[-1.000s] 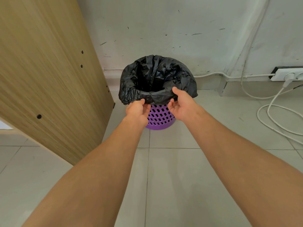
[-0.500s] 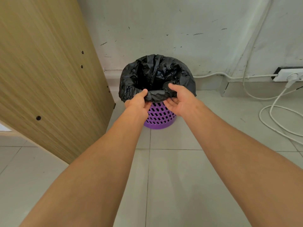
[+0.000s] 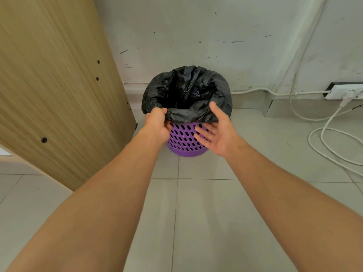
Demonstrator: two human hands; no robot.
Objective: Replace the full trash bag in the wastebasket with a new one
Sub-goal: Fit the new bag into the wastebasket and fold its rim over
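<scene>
Careful: your left hand (image 3: pixel 157 122) pinches the folded rim of the crinkled black plastic trash bag (image 3: pixel 186 95) lining the perforated purple plastic wastebasket (image 3: pixel 184 140) by the wall; your right hand (image 3: pixel 218 132) hovers open. One-sided pulling could tip it.

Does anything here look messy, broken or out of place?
Nothing spilled or broken. The black bag sits folded over the purple wastebasket; the left hand grips its near edge. The wall is scuffed, and white cables loop loosely on the floor.
</scene>
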